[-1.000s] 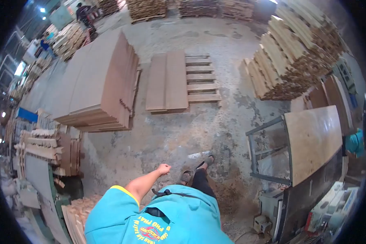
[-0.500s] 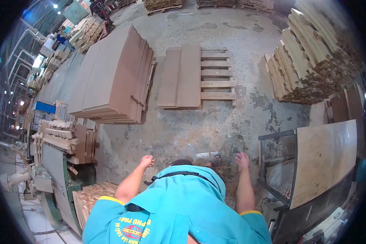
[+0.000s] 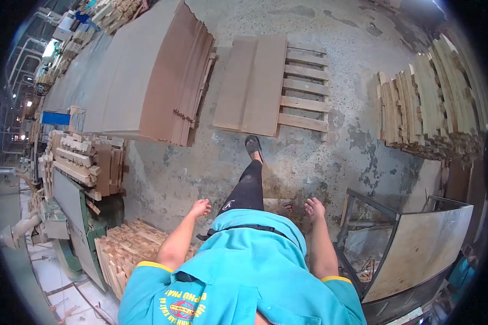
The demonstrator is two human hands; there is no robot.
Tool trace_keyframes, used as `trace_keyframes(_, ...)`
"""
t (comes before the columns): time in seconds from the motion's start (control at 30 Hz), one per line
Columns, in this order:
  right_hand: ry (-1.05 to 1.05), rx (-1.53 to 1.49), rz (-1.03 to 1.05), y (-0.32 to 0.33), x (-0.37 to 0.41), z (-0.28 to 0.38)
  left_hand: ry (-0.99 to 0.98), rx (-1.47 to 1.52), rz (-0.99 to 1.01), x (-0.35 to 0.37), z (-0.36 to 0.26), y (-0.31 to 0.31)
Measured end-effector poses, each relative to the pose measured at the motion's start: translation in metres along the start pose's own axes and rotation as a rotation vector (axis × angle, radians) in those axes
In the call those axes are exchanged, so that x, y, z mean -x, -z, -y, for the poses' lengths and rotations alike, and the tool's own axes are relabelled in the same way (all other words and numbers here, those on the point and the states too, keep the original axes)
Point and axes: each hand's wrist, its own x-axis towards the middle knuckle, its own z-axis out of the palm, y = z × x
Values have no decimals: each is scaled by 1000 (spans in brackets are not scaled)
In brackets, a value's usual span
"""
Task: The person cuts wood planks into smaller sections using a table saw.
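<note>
Held out at waist height, my left hand is empty, its fingers loosely bent and slightly apart. My right hand hangs on the other side of my body with fingers apart and nothing in them. Neither touches anything. Ahead, two low stacks of brown boards lie side by side on a wooden pallet, whose bare slats show on the right. My forward foot is on the floor just short of these boards.
A tall stack of large brown panels stands front left. Sawn timber is piled at the right, near a metal-framed box with a plywood side. Wood blocks and a green machine are at my left.
I have stepped forward, one leg now reaching toward the pallet. The boards and pallet appear closer. Both hands stay empty; the right has swung slightly inward.
</note>
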Motion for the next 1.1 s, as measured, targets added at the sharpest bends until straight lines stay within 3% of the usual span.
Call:
trace_keyframes(0.27, -12, 3, -244, -102, -48, 93, 46, -170, 116, -173, -187, -15)
trace_keyframes(0.33, -44, -27, -303, -143, -77, 123, -73, -246, 160, -214, -245, -41)
trace_keyframes(0.4, 18, 137, -243, -172, -125, 136, -191, -265, 176, -247, -299, -73)
trace_keyframes(0.43, 27, 158, -205, -192, -148, 145, -161, -287, 186, -268, -311, -88)
trace_keyframes(0.5, 35, 231, -148, -238, -205, 164, -408, -379, 172, -313, -324, -120)
trace_keyframes(0.6, 117, 316, -85, -291, -311, 159, -463, -593, 128, -333, -350, -170)
trace_keyframes(0.7, -63, 233, -47, -333, -398, 147, -581, -809, 202, -353, -340, -207)
trace_keyframes(0.73, -109, 203, -53, -341, -428, 136, -748, -927, 140, -347, -339, -219)
trace_keyframes(0.8, -90, 237, -29, -354, -483, 107, -848, -1091, 265, -352, -359, -240)
trace_keyframes(0.87, 30, 345, -64, -359, -549, 56, -760, -1037, 284, -363, -366, -255)
trace_keyframes(1.1, 5, 476, -287, -395, -596, 43, -544, -989, 293, -396, -374, -275)
